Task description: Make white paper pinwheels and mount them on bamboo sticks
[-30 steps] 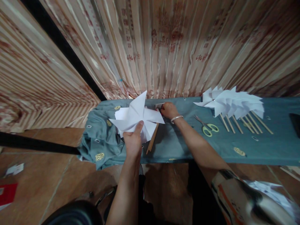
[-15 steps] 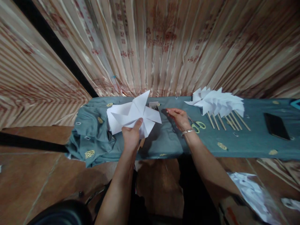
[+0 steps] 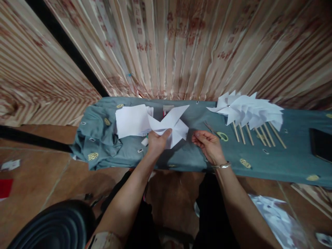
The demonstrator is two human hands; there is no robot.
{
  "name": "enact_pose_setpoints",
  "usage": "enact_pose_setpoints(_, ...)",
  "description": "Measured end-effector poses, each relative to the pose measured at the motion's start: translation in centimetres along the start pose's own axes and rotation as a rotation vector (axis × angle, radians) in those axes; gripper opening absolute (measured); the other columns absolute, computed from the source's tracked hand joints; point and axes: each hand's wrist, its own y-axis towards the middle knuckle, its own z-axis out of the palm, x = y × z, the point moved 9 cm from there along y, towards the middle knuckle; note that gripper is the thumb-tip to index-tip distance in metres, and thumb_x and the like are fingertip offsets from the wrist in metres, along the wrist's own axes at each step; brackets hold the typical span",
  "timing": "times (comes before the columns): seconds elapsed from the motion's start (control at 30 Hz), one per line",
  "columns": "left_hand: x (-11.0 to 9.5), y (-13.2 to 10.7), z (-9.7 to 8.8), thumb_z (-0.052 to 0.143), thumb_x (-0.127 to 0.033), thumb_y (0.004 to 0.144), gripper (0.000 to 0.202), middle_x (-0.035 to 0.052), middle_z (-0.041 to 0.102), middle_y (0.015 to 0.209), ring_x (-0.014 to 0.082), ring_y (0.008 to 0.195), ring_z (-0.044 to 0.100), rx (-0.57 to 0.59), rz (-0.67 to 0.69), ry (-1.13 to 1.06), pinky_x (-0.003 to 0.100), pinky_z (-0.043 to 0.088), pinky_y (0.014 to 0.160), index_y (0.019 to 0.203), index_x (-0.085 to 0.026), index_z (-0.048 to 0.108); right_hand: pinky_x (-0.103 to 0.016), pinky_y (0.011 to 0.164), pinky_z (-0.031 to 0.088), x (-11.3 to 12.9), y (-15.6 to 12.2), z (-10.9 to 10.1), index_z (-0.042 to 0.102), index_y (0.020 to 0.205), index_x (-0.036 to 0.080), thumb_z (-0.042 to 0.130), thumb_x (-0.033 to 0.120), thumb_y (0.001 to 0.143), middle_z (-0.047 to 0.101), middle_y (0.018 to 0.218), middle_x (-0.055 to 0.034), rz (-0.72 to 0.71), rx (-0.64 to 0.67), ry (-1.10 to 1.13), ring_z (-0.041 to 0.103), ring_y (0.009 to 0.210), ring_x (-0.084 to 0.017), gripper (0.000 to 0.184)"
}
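Taking the middle of the view as the dial's centre, a beige curtain with vertical stripes and red prints (image 3: 181,52) fills 12 o'clock. Below it runs a long table draped in grey-green cloth with yellow motifs (image 3: 280,162). A round black ribbed stool (image 3: 52,224) stands at 8 o'clock, cut off by the frame. Toward 3 o'clock on the table lies an overlapping row of white paper pinwheels on wooden sticks (image 3: 254,110). At 4 o'clock, on the floor, is a heap of white folded paper (image 3: 275,214). A stack of square white paper sheets (image 3: 131,121) rests at 9 o'clock. A single white paper pinwheel (image 3: 178,129) sits near the centre, its lower-left part gripped by the left hand (image 3: 157,143), thumb on top. The right hand (image 3: 210,147), at 4 o'clock, is narrow, fingertips drawn together just beside the pinwheel; whether they pinch anything, I cannot tell. Beyond it, at 3 o'clock, lie green-handled metal scissors (image 3: 222,136). A small red-and-white box (image 3: 168,109) peeks out at 12 o'clock from the pinwheel.
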Motion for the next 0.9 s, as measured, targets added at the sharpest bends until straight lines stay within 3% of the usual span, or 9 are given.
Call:
enact_pose_setpoints(0.13,0.6,0.1,1.5,0.082,-0.032,0.058,0.022,0.0098,0.077,0.077,0.0238,0.074,0.071,0.033,0.016,-0.006,0.033,0.057,0.071,0.068,-0.014,0.072,-0.029,0.063,0.057,1.7,-0.9,0.2,0.074,0.081,0.024,0.088,0.045,0.058,0.075,0.071,-0.0008,-0.087,0.039,0.001,0.07,0.066,-0.016,0.034)
enact_pose_setpoints(0.33,0.3,-0.6,3.4,0.082,-0.028,0.061,0.018,0.0077,0.077,0.08,0.0246,0.077,0.071,0.082,0.108,0.0,0.035,0.057,0.078,0.073,-0.018,0.074,-0.033,0.07,0.059,2.4,-2.8,2.2,0.069,0.082,0.024,0.08,0.047,0.069,0.075,0.075,-0.0025,-0.218,0.091,-0.187,0.072,0.072,-0.018,0.029)
enact_pose_setpoints(0.63,0.3,-2.0,4.3,0.078,-0.022,0.063,0.01,0.0073,0.076,0.073,0.0232,0.07,0.07,0.14,0.067,0.047,0.031,0.056,0.068,0.067,-0.015,0.073,-0.03,0.078,0.052,3.0,-3.8,3.3,0.065,0.085,0.023,0.063,0.032,0.086,0.071,0.084,-0.0014,-0.412,0.117,-0.492,0.067,0.08,-0.017,0.009)
enact_pose_setpoints(0.9,0.0,-2.2,4.7,0.076,-0.021,0.067,0.008,0.0069,0.075,0.071,0.0209,0.067,0.068,0.201,0.142,0.104,0.03,0.054,0.07,0.071,-0.014,0.074,-0.032,0.079,0.052,3.2,-3.6,3.8,0.061,0.085,0.024,0.058,0.03,0.087,0.071,0.084,-0.0015,-0.414,0.121,-0.623,0.068,0.081,-0.019,0.007)
